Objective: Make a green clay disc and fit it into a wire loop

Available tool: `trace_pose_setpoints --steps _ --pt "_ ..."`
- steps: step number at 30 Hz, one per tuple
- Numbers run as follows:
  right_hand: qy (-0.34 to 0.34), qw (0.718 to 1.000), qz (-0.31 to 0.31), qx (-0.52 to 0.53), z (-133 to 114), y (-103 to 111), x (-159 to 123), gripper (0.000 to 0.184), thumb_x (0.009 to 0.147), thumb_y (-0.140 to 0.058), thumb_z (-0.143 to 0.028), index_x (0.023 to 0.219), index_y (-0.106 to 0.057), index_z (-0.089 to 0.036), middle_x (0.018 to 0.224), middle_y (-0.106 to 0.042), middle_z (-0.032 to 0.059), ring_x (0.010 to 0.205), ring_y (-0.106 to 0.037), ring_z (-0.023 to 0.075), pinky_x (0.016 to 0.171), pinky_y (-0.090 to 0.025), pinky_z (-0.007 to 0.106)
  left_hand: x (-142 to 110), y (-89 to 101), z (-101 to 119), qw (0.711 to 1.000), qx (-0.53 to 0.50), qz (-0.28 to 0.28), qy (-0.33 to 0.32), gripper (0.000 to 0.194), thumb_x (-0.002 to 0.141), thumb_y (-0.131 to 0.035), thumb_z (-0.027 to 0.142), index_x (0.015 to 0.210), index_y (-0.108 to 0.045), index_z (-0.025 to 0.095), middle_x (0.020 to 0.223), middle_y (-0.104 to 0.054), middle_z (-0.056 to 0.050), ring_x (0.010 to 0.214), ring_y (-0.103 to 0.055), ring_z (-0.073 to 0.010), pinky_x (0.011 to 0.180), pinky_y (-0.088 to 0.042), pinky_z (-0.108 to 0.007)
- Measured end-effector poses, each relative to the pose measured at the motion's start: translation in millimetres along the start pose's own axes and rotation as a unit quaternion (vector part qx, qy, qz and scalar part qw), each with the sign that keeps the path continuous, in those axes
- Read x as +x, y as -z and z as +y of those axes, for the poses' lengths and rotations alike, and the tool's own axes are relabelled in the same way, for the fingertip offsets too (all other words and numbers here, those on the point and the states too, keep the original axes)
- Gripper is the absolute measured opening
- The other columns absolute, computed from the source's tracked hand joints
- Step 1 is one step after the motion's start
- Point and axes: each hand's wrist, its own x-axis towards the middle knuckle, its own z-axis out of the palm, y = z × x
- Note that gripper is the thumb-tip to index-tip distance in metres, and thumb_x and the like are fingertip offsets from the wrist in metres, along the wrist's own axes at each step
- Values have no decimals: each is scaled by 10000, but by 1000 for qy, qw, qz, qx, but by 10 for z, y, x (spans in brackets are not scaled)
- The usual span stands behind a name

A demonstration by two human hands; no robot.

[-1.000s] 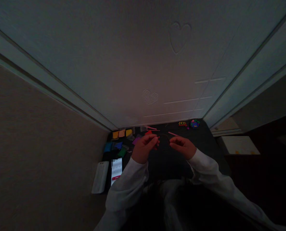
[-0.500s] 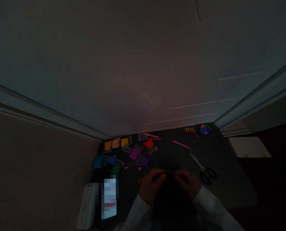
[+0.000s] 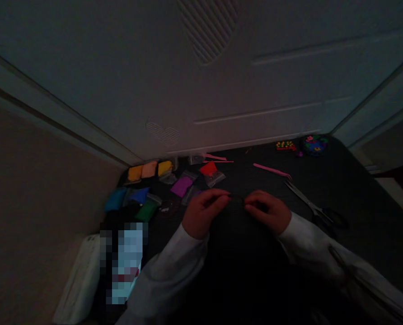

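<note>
Hands in the head view: left hand point(image 3: 203, 213) and right hand point(image 3: 268, 211) face each other over the bench point(image 3: 347, 174), close but apart, each with thumb and fingers pinched together.
Strand: a thin, dark, slightly curved strand point(image 3: 237, 196) spans the gap between the fingertips, its ends grasped by the two hands; its material is too dim to tell.
Sleeves: white cloth point(image 3: 179, 253) covers both forearms.
Back left of bench: an orange packet point(image 3: 135, 173), a peach packet point(image 3: 149, 169) and a yellow packet point(image 3: 165, 168) lie in a row.
Left of the hands: a teal packet point(image 3: 115, 200), a blue packet point(image 3: 140, 195) and a green packet point(image 3: 146, 212) lie near a purple packet point(image 3: 181, 186).
Beyond the hands: a red packet point(image 3: 208, 169) lies by thin pink sticks.
Right of the hands: pink tweezers point(image 3: 272, 170) lie just beside the tips of open scissors point(image 3: 311, 206), whose dark handles point towards the right sleeve.
Back right corner: a small piece with yellow dots point(image 3: 284, 145) sits near a round, many-coloured piece point(image 3: 315, 146).
Near left: a phone point(image 3: 128, 253), its lit screen blurred, lies beside a long white case point(image 3: 81, 282).
Behind: a pale panel point(image 3: 120, 67) bears raised hearts and bars.
</note>
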Motion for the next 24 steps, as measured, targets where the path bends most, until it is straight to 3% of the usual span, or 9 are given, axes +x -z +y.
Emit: trace_pose_setpoints --steps 5,9,14,20,24 --pt "0 999 29 13 -163 44 -212 176 691 -536 -299 806 -579 -173 673 -513 -4 606 -464 99 555 -374 228 -169 11 201 996 55 -11 -69 232 664 -556 358 788 -607 168 717 -613 -1 615 -521 -93 578 -404 -215" --pt "-10 999 23 41 -398 42 -502 209 669 -550 -325 788 -576 -155 586 -483 -27 534 -434 83 510 -352 221 -477 -23 434 988 98 -51 -110 227 669 -542 361 737 -608 155 686 -593 5 561 -483 -72 552 -383 -204" --pt "43 998 32 41 -665 83 -756 235 633 -570 -344 764 -576 -149 584 -506 -25 536 -459 85 525 -371 226 -871 -63 633 977 132 -47 -160 279 664 -518 408 750 -608 158 615 -554 19 498 -439 -63 486 -342 -194" --pt "82 994 67 -7 -868 129 -1108 223 614 -577 -334 744 -582 -154 594 -547 -18 559 -500 94 555 -401 235 -1300 -138 777 970 154 -36 -187 328 645 -514 441 758 -611 149 515 -503 30 430 -390 -54 440 -301 -193" --pt "77 992 86 -43 -881 140 -1235 219 616 -575 -329 747 -589 -154 619 -572 -3 582 -519 103 572 -407 238 -1409 -159 763 972 139 -45 -186 353 650 -506 454 778 -598 138 475 -460 37 392 -365 -49 389 -263 -185"
